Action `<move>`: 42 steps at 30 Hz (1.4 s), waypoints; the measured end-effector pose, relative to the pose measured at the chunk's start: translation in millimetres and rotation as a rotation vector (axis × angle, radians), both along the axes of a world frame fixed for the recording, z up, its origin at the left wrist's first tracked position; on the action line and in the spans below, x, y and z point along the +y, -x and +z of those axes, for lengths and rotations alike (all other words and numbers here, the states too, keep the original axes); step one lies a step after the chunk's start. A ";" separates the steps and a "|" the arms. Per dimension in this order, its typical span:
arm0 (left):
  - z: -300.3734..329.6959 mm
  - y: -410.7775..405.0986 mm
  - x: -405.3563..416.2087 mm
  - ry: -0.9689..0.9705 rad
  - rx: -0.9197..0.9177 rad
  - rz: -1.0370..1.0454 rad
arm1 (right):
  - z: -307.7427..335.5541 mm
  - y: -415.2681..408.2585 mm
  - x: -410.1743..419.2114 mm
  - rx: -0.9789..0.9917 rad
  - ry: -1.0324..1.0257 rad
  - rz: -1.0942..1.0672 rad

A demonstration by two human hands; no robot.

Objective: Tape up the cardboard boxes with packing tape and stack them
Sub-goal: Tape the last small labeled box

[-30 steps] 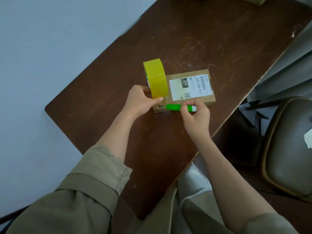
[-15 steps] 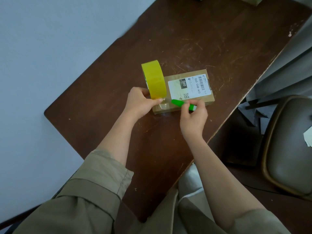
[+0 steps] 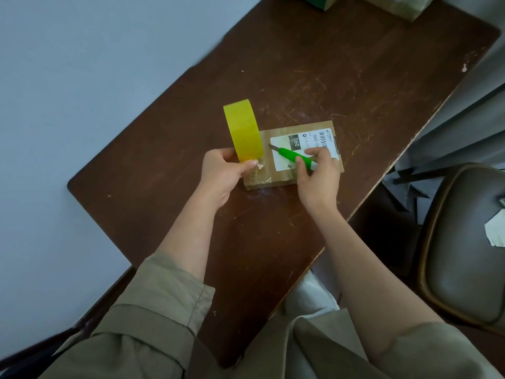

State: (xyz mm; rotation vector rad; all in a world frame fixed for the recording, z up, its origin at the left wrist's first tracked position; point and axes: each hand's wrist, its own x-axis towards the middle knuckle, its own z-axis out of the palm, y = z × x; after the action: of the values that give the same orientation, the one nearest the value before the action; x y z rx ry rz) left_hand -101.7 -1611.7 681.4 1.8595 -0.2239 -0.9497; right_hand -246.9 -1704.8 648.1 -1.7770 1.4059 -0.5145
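Gripping tape roll (image 3: 243, 129) beside box (image 3: 281, 176).

Soft, even, diffuse light with faint shadows beneath the forearms, mild sheen on the dark surface (image 3: 341, 64), slight overall softness, and wide-angle curvature bending its edges toward the frame corners.

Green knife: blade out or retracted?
Out. A dark blade tip sticks past the front of the green knife, held in the right hand over the box.

tape roll (image 3: 243, 130) left of box (image 3: 276, 175)
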 end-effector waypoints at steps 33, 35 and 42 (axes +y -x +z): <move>-34.2 -36.6 81.5 -0.334 0.098 0.494 | 12.9 -144.4 49.6 -0.362 -0.647 0.724; -40.7 -35.2 83.3 -0.425 0.015 0.495 | 2.9 -145.9 56.5 -0.336 -0.638 0.761; -53.7 -32.6 93.1 -0.657 -0.204 0.312 | -15.9 -149.7 69.2 -0.256 -0.570 0.797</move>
State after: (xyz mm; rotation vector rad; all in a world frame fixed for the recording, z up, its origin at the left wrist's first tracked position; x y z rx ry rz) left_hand -69.1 -1518.6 627.7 2.5010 0.2894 -0.6538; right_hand -97.2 -1635.6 632.2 -1.5510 0.5028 0.0887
